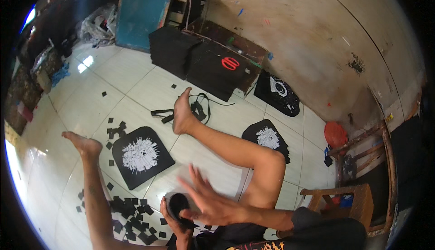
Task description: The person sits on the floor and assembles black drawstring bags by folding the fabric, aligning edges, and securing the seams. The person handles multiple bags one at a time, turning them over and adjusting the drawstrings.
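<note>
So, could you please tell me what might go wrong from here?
The blurred right hand, fingers spread close to the round, dark, cup-like container in the left hand, might knock it. The thin black straps lying beside the bare right foot could snag it. The small black square pieces scattered near the left leg could perhaps get kicked about.

A blue-green board (141,16) stands at the far left of the pale tiled floor (138,80), with a crumpled clear plastic bag (99,27) just left of it. A stained wall (290,19) runs along the right, beside a red bundle (335,133) and a wooden chair (364,203).
</note>
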A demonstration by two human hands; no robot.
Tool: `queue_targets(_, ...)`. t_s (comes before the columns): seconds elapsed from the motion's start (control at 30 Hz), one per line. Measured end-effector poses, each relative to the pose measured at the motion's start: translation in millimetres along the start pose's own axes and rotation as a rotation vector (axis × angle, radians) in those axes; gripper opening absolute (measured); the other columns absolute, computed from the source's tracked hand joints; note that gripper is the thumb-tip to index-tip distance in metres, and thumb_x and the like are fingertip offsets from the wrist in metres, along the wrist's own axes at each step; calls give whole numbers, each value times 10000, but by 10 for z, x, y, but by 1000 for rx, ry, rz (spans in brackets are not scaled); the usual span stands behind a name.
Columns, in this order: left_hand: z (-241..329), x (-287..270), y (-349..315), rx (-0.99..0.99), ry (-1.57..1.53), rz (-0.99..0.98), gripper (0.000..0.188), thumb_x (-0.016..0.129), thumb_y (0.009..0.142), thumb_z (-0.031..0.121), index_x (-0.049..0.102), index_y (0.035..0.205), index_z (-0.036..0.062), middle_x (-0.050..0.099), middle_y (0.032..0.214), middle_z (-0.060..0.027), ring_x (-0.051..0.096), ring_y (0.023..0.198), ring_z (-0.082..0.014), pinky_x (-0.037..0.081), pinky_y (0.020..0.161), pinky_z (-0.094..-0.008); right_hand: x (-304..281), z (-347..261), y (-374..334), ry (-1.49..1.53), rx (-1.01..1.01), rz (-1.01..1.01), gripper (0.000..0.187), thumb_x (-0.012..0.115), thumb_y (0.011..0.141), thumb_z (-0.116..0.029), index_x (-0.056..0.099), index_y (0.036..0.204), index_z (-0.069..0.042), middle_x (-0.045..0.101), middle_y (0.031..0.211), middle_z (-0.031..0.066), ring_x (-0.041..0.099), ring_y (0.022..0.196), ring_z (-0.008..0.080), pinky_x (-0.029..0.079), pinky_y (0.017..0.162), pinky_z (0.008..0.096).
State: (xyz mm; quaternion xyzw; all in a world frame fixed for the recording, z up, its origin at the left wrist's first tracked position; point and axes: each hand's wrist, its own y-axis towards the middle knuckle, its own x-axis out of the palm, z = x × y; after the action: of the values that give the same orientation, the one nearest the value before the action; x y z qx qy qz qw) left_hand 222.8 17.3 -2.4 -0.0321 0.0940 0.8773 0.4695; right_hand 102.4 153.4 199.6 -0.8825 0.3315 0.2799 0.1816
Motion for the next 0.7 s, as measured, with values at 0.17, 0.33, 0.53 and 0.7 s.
queue_targets(0.17,-39,-38,32,124,160,-11,1243,997,716,177,217,1674,37,428,1612,-276,508,1433,-479,419,1217,-523,-569,-336,535,-232,-440,416,996,565,1017,-761,291,1735,-127,-10,1781,381,-3,1629,635,150,1271,744)
queue_targets(0.33,-164,-79,90,246,156,-29,1357,1017,658,159,152,1705,140,419,1626,-334,538,1404,-494,439,1186,-583,-148,-551,1079,-374,-137,-236,995,488,1023,-804,266,1747,-160,41,1807,315,32,1626,634,164,1268,758)
queue_targets(0.53,-178,-37,96,237,-23,53,1399,1026,625,217,147,1712,157,463,1612,-325,562,1379,-486,449,1155,-572,-265,-396,1096,-196,-453,202,1032,414,986,-888,345,1727,-172,35,1824,276,20,1633,623,104,1249,794)
queue_targets(0.7,-106,-48,276,412,117,64,1199,982,674,184,303,1661,111,595,1493,-272,605,1329,-457,451,1134,-558,-34,-372,1191,-199,-412,-91,984,347,1036,-844,357,1732,-150,53,1834,249,11,1680,508,42,1304,697)
